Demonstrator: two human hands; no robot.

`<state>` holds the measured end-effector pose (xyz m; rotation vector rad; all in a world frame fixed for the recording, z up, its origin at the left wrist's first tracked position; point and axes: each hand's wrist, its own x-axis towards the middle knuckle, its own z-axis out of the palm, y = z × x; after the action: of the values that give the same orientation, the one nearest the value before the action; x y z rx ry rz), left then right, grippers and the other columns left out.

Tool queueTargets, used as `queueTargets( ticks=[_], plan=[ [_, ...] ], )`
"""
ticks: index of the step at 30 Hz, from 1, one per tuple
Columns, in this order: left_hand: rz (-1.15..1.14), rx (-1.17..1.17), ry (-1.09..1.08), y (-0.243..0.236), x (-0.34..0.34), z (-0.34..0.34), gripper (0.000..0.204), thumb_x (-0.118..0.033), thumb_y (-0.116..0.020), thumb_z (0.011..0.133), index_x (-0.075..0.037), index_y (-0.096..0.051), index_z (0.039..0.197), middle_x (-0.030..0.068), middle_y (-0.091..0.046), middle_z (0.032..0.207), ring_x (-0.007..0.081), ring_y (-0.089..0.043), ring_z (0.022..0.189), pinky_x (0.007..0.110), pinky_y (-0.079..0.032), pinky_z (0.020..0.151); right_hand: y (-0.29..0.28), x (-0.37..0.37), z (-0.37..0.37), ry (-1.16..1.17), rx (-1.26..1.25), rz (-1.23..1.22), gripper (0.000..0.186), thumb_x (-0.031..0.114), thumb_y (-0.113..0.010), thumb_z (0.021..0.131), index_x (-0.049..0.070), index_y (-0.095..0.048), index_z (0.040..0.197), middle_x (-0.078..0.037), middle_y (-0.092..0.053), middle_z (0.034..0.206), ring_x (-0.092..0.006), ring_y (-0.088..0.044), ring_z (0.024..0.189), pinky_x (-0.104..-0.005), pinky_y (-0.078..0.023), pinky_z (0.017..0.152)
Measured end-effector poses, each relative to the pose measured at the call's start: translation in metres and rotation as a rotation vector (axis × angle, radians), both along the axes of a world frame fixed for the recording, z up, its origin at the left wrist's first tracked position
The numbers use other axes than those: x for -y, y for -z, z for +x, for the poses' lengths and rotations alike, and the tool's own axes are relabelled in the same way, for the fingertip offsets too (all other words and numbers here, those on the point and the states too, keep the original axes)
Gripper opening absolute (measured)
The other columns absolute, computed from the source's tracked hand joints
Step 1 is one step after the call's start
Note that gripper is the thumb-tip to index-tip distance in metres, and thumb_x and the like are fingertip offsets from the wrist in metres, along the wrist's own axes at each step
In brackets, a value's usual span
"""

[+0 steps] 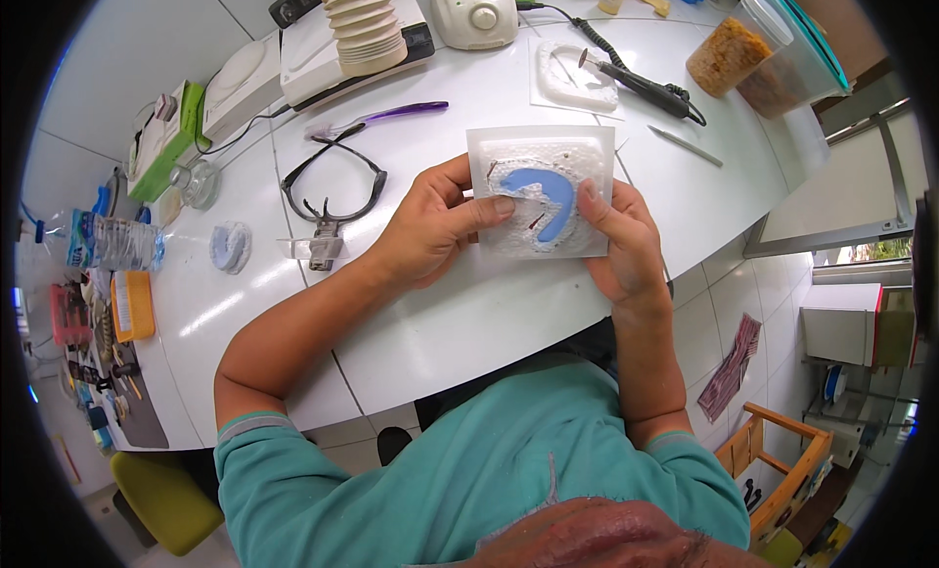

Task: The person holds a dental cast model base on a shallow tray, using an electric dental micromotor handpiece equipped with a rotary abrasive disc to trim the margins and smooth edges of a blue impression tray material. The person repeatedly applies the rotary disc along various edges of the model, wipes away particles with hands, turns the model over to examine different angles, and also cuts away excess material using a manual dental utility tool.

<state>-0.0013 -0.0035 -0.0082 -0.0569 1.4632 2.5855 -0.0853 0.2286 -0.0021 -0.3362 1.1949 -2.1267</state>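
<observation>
**Both grips on one white plate, over the bench**

The white bench carries several containers. At its far right I see a clear tub with a teal rim, something brownish inside; overlapping it, a smaller jar of orange-brown crumbs. At the far left stands a clear bottle, its fill unclear to me, and a small glass jar whose contents I cannot read.

The ribbed hose is cut off at the top edge. Most fingers of the left grip and right grip are hidden behind the plate — I see the thumbs pressed on its front, each grip closed around an opposite side, in front of the chest.

My count: two square white plates, the other lying beyond under the tip of one handpiece; one pair of dark-framed glasses; one purple-handled tool; one loose white mould; one slim grey tool; and — on the held plate — one blue arch.
</observation>
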Motion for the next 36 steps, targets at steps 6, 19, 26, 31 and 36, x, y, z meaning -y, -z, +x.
queueTargets(
  ticks=[6, 19, 26, 31, 36],
  plan=[
    [-0.018, -0.006, -0.009, 0.0, -0.002, 0.002, 0.052, -0.004, -0.075, 0.102, 0.0, -0.061, 0.151, 0.0126, -0.072, 0.143, 0.0228, -0.069, 0.133, 0.044, -0.052, 0.119, 0.004, 0.0, -0.001, 0.007, 0.009, -0.002, 0.047, 0.026, -0.067, 0.112, -0.012, -0.064, 0.14, -0.021, -0.076, 0.129, -0.0273, -0.077, 0.114, -0.0418, -0.061, 0.102],
    [-0.037, -0.07, -0.045, -0.004, -0.004, -0.001, 0.06, -0.011, -0.08, 0.102, 0.0, -0.056, 0.155, 0.0113, -0.07, 0.145, 0.0196, -0.071, 0.125, 0.037, -0.059, 0.109, 0.001, 0.012, 0.0, 0.254, -0.181, 0.063, 0.047, 0.021, -0.08, 0.105, -0.01, -0.064, 0.137, -0.017, -0.078, 0.12, -0.0179, -0.076, 0.105, -0.0329, -0.062, 0.095],
    [-0.18, -0.041, -0.009, -0.002, 0.002, -0.001, 0.066, -0.013, -0.083, 0.098, -0.004, -0.054, 0.157, 0.0105, -0.07, 0.143, 0.0236, -0.071, 0.127, 0.042, -0.062, 0.106, -0.014, 0.005, -0.008, 0.248, -0.341, 0.182, 0.041, 0.021, -0.082, 0.104, -0.008, -0.066, 0.128, -0.014, -0.079, 0.111, -0.0133, -0.075, 0.098, -0.0282, -0.062, 0.088],
    [-0.062, -0.021, -0.006, -0.005, -0.001, -0.001, 0.066, -0.01, -0.08, 0.098, -0.005, -0.052, 0.157, 0.0113, -0.068, 0.146, 0.0248, -0.071, 0.128, 0.046, -0.066, 0.103, -0.014, 0.007, -0.01, 0.21, -0.305, 0.152, 0.043, 0.024, -0.082, 0.104, -0.007, -0.065, 0.129, -0.014, -0.079, 0.11, -0.0136, -0.075, 0.097, -0.0287, -0.061, 0.089],
    [-0.101, -0.015, -0.014, -0.004, -0.001, 0.0, 0.067, -0.009, -0.08, 0.097, -0.005, -0.051, 0.158, 0.0117, -0.067, 0.147, 0.0248, -0.073, 0.127, 0.043, -0.068, 0.098, -0.015, 0.006, -0.01, 0.178, -0.287, 0.151, 0.046, 0.025, -0.082, 0.104, -0.006, -0.063, 0.131, -0.015, -0.079, 0.111, -0.0139, -0.075, 0.097, -0.0291, -0.061, 0.09]
  ],
)
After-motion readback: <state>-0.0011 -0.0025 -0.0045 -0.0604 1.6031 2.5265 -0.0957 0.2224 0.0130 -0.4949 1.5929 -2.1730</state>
